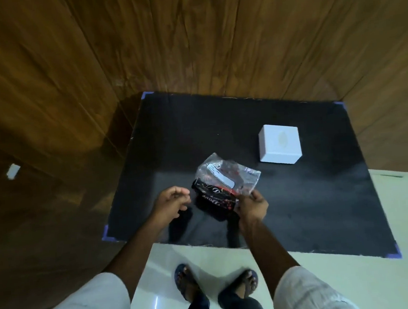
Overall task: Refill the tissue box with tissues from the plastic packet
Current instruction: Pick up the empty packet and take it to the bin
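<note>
A crinkled clear plastic packet with a white label and a black, red-patterned band at its near end sits above the middle of a matte black rectangular mat. The right hand pinches the packet's near right edge between thumb and fingers. The left hand hangs just left of the packet, fingers loosely curled and touching nothing. A smooth white cube-shaped tissue box with an oval top opening stands on the mat, farther away and to the right, apart from the packet. Purple tape marks the mat's corners. Glossy pale floor tiles lie nearer; grained wooden panelling rises behind.
</note>
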